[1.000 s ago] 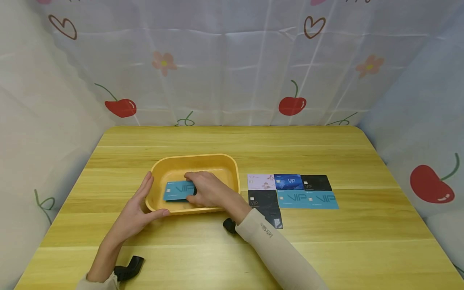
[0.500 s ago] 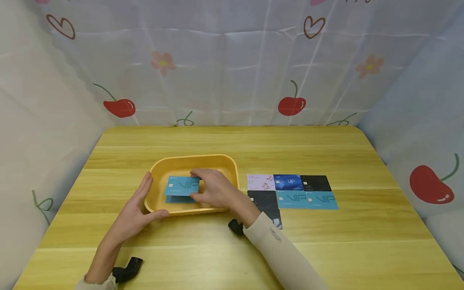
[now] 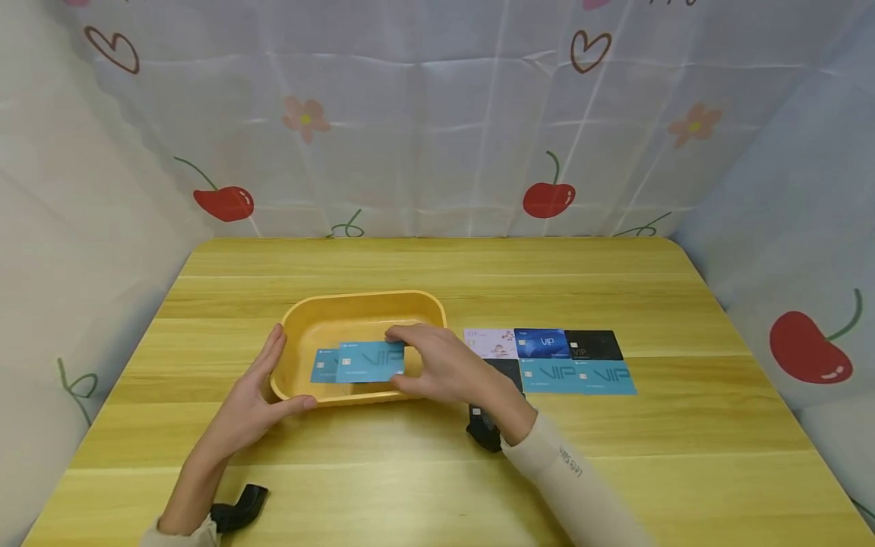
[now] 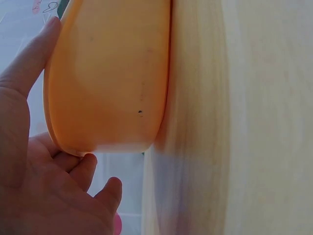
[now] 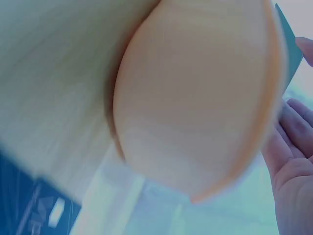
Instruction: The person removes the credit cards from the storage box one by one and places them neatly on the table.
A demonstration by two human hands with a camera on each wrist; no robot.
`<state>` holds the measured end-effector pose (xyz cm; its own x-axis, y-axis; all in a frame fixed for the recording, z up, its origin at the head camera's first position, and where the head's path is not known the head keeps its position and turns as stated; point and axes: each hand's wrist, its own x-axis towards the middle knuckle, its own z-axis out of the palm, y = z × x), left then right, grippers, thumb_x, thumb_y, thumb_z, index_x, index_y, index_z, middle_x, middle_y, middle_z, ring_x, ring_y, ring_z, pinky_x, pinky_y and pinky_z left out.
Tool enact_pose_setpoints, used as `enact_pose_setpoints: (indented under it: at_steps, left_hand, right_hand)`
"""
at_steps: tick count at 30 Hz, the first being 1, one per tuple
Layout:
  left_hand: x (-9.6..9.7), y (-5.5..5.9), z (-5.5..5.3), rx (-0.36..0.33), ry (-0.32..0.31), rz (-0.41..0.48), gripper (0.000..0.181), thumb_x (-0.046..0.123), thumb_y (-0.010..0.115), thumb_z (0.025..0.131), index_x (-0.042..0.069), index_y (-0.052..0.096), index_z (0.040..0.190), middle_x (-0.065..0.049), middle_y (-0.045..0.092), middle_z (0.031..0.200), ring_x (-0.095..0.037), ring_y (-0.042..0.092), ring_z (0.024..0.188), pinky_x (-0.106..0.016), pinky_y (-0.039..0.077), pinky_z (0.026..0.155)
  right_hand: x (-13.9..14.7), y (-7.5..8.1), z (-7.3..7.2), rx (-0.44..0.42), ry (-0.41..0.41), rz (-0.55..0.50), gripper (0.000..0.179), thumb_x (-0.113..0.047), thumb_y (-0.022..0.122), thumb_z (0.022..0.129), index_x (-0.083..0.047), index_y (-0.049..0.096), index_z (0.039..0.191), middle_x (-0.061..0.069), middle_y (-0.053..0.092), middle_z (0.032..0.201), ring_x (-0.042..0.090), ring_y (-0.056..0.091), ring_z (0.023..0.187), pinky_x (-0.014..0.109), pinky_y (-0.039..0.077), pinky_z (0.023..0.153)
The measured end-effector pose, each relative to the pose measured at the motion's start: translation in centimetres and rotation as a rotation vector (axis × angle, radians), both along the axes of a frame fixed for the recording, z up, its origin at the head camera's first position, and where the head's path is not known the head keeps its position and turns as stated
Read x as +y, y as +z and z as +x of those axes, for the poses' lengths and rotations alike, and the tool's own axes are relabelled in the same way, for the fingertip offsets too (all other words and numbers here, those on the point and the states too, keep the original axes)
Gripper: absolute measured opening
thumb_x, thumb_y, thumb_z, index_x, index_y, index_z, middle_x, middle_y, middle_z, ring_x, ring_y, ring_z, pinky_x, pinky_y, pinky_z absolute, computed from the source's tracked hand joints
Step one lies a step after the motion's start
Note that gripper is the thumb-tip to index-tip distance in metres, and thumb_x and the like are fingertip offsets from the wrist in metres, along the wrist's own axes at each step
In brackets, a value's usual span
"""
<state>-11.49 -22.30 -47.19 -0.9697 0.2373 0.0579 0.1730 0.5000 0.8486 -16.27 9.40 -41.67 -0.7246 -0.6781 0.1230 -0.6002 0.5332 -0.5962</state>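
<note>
My right hand (image 3: 444, 368) pinches the right end of a light blue VIP card (image 3: 369, 362) between thumb and fingers, above the near half of a yellow plastic bin (image 3: 311, 330). Another light blue VIP card (image 3: 324, 368) lies in the bin, partly covered by the held one. At the bin's left end, my left hand (image 3: 246, 410) grips the rim, thumb on the near side and fingers round the outer wall. In the right wrist view, the held card (image 5: 290, 51) shows as a teal sliver beyond the bin's rim.
Right of the bin, several cards lie edge to edge: a white one (image 3: 487, 343), a dark blue one (image 3: 541, 343), a black one (image 3: 593, 346) and light blue ones (image 3: 550, 377). My right forearm partly hides other black cards (image 3: 507, 371). A printed curtain (image 3: 410, 152) hangs behind the table.
My right hand has lifted the light blue card and moved it to the right, uncovering part of another light blue card in the bin. The left hand has stayed on the rim.
</note>
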Motion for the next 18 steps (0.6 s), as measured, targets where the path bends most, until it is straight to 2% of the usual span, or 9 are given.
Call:
enact_pose_setpoints:
  at_steps: [7,13,18]
  left_hand:
    - [0.1,0.0,0.0,-0.007,0.004,-0.006,0.106,0.019,0.082,0.083,0.009,0.008,0.159,0.001,0.000,0.165,-0.022,-0.002,0.149,-0.061,0.006,0.113]
    - [0.0,0.1,0.0,-0.006,0.007,-0.013,0.106,0.020,0.082,0.083,0.009,0.008,0.159,-0.003,-0.001,0.165,-0.021,-0.002,0.149,-0.059,0.006,0.114]
    - [0.1,0.0,0.0,-0.007,0.008,-0.012,0.107,0.020,0.082,0.083,0.010,0.008,0.159,-0.003,-0.001,0.165,-0.020,-0.002,0.149,-0.059,0.006,0.114]
  right_hand:
    - [3.8,0.4,1.3,0.065,-0.013,-0.049,0.056,-0.024,0.078,0.085,-0.002,0.059,0.132,0.005,0.063,0.127,0.018,0.060,0.112,0.039,0.048,0.097]
    - [7.4,0.0,2.5,0.140,-0.017,-0.090,0.053,-0.020,0.080,0.083,-0.003,0.061,0.129,0.004,0.065,0.124,0.019,0.061,0.112,0.040,0.050,0.093]
    - [10.0,-0.3,3.7,0.148,-0.043,-0.102,0.052,-0.017,0.081,0.081,-0.004,0.062,0.127,0.004,0.065,0.123,0.021,0.060,0.114,0.043,0.050,0.093]
